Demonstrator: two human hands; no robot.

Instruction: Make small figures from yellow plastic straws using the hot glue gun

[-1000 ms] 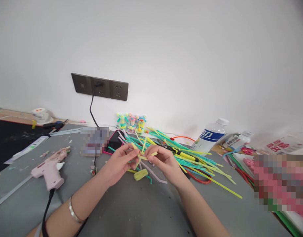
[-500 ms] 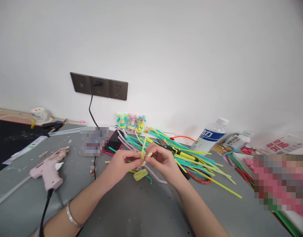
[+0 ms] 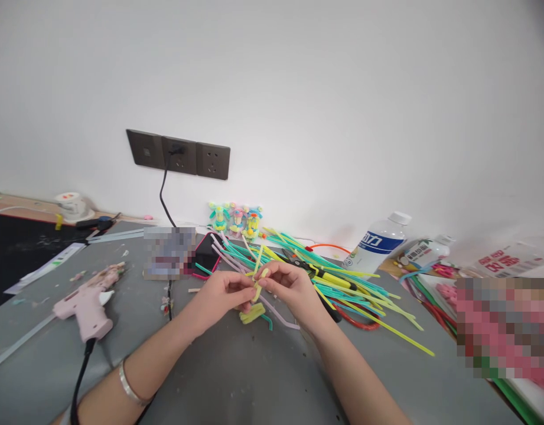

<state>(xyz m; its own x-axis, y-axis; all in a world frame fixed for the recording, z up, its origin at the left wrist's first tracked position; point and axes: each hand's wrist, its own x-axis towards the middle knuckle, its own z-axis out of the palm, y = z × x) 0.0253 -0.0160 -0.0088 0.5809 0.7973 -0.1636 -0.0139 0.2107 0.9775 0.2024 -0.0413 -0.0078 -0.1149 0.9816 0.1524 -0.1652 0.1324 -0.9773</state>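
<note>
A pale yellow pipe cleaner (image 3: 257,291) is pinched between my left hand (image 3: 230,297) and my right hand (image 3: 288,289), held above the table's middle. Its bent short end shows at the right fingertips, and the fingers cover part of it. Just below lies a folded yellow pipe cleaner bundle (image 3: 253,313) on the grey table. Behind my hands spreads a pile of turquoise, yellow and lilac pipe cleaners (image 3: 342,293). Pliers with yellow and black handles (image 3: 331,277) lie in that pile, to the right of my right hand.
A pink glue gun (image 3: 86,308) lies at the left with its black cord. Behind are a phone (image 3: 206,255), several small pipe cleaner figures (image 3: 236,220) and a wall socket (image 3: 178,154). A white bottle (image 3: 378,241) stands at the right, near bags and bundles.
My right fingers have moved slightly left and up, closer to my left fingertips. The short end of the yellow pipe cleaner has shifted with them. Both hands keep their pinch.
</note>
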